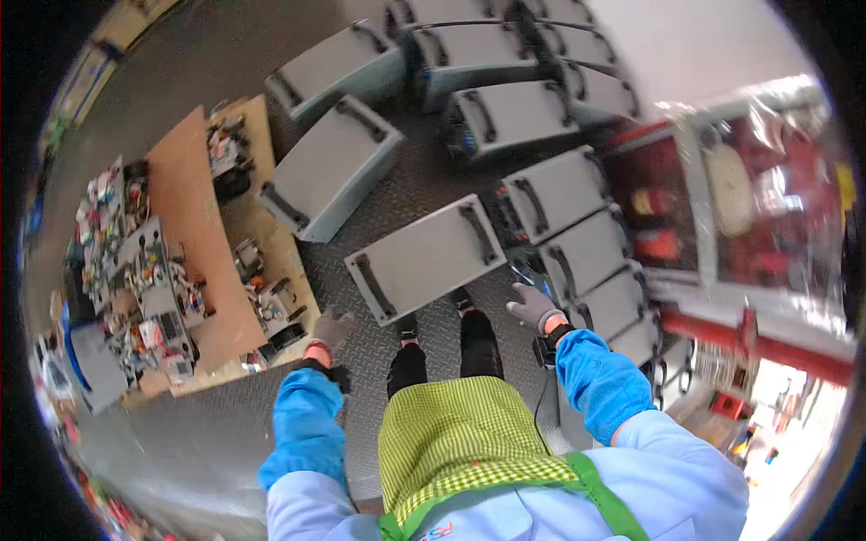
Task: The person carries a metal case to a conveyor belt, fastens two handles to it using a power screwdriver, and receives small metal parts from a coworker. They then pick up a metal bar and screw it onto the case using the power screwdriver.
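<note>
My left hand, in a grey glove and somewhat blurred, hangs beside the near edge of the low workbench with its fingers apart, holding nothing. On the other side, my right hand, also gloved in grey, is open and empty near a row of grey boxes. Between and beyond my hands stands a grey metal box with a black handle at each end of its top. It is just ahead of my feet, and neither hand touches it. Another such grey box stands farther off to the left.
More grey handled boxes line the right, with several at the back. Left, a wooden bench bears tools and small parts. A red-framed rack wrapped in clear film stands right. The floor is dark patterned plate.
</note>
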`<state>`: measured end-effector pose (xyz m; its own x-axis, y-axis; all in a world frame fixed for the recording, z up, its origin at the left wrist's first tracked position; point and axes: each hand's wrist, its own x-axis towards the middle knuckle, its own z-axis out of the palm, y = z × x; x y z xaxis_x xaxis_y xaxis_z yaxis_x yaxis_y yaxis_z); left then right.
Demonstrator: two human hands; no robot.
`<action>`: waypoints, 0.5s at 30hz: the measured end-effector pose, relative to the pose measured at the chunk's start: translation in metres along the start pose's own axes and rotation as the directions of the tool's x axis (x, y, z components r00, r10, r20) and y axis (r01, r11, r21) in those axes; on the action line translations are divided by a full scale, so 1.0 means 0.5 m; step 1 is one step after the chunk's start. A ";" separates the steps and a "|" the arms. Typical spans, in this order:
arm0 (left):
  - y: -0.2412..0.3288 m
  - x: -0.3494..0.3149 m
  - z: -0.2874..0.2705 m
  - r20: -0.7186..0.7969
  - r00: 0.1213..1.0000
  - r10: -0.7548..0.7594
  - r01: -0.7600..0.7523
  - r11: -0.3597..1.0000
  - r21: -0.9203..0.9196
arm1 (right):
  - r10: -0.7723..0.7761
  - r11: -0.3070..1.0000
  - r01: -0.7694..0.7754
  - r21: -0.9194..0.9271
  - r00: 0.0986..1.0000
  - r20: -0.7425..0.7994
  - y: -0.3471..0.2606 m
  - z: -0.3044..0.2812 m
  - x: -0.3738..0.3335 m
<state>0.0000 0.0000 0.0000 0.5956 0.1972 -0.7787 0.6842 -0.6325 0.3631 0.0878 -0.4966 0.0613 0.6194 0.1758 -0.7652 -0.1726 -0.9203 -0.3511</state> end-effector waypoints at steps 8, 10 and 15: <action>0.054 0.250 0.268 -0.273 0.941 -0.202 -0.050 0.713 -0.700 | 0.143 0.990 -0.141 0.029 0.943 -0.301 -0.037 0.030 0.467; 0.063 0.283 0.294 -0.112 0.963 -0.246 0.037 0.532 -0.846 | 0.130 0.975 -0.096 0.200 0.978 -0.162 -0.014 0.032 0.537; 0.020 0.309 0.318 0.086 0.993 -0.077 0.104 0.261 -0.960 | -0.051 0.733 0.017 0.680 0.998 0.030 0.038 0.055 0.579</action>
<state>0.0322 -0.0949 -0.1981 0.5024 0.1804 -0.8456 0.6443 0.5741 0.5052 0.2427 -0.4534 -0.1818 0.6041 0.2330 -0.7621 -0.6368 -0.4338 -0.6374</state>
